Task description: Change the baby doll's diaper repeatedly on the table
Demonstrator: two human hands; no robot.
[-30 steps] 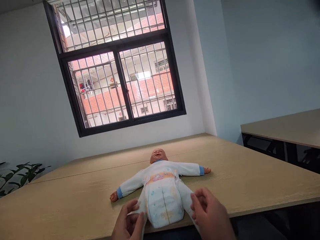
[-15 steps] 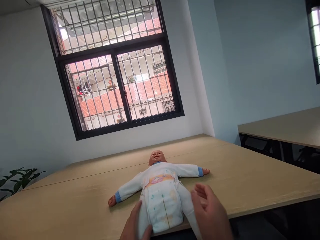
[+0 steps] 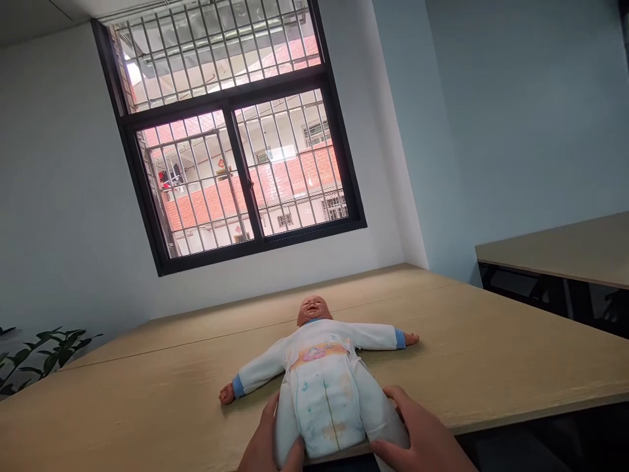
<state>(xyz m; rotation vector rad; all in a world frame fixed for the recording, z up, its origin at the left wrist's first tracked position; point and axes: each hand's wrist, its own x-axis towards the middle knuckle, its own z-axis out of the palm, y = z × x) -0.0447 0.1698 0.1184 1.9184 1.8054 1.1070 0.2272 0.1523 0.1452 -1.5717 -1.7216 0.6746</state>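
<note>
A baby doll (image 3: pixel 314 367) lies on its back on the wooden table (image 3: pixel 162 393), head toward the window and arms spread wide. It has on a white outfit with blue cuffs, and a diaper (image 3: pixel 327 406) with an orange front band is around its hips over the clothes. My left hand (image 3: pixel 272 439) is wrapped round the doll's leg on the left, thumb on the inner side. Around the leg on the right, my right hand (image 3: pixel 417 436) curls with its thumb underneath. The lower ends of the doll's legs are out of view past the table's front edge.
Beyond the table is a wall with a barred, dark-framed window (image 3: pixel 246 170). A leafy plant (image 3: pixel 49 354) stands at the left. Another table (image 3: pixel 565 249) is off to the right, and the near table's front edge runs along the lower right.
My right hand has come down from above the doll's leg on the right and closed round it. My left hand stays on the other leg. The view has shifted slightly.
</note>
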